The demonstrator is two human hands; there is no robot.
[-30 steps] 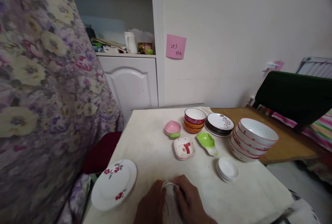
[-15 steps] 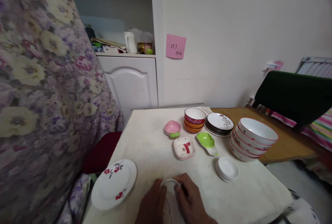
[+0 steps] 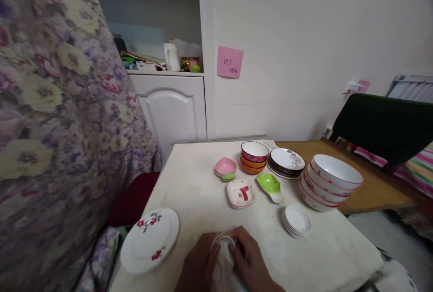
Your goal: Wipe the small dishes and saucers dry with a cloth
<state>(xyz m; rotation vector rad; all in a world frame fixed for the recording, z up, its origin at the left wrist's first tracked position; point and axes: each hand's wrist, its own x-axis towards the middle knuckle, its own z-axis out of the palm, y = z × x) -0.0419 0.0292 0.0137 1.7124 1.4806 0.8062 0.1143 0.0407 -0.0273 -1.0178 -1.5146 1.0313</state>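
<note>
Both my hands meet at the near edge of the white table [image 3: 199, 183]. My left hand [image 3: 196, 267] and my right hand [image 3: 252, 262] clasp a small white dish [image 3: 223, 239], of which only the rim shows. A white cloth [image 3: 223, 267] is bunched between my hands over the dish. To the left of my hands lies a white plate with red flowers [image 3: 149, 238]. A stack of small white saucers [image 3: 297, 221] sits to the right of my right hand.
Farther back stand a pink dish [image 3: 225, 167], a square red-and-white dish [image 3: 241, 192], a green leaf dish [image 3: 269, 185], stacked red and orange bowls [image 3: 253, 156], stacked patterned plates [image 3: 286, 161] and large white bowls [image 3: 329, 183]. A flowered curtain [image 3: 50, 125] hangs left.
My hands have shifted slightly around the small dish, and the white cloth now covers more of it between them. Everything else on the table stayed put.
</note>
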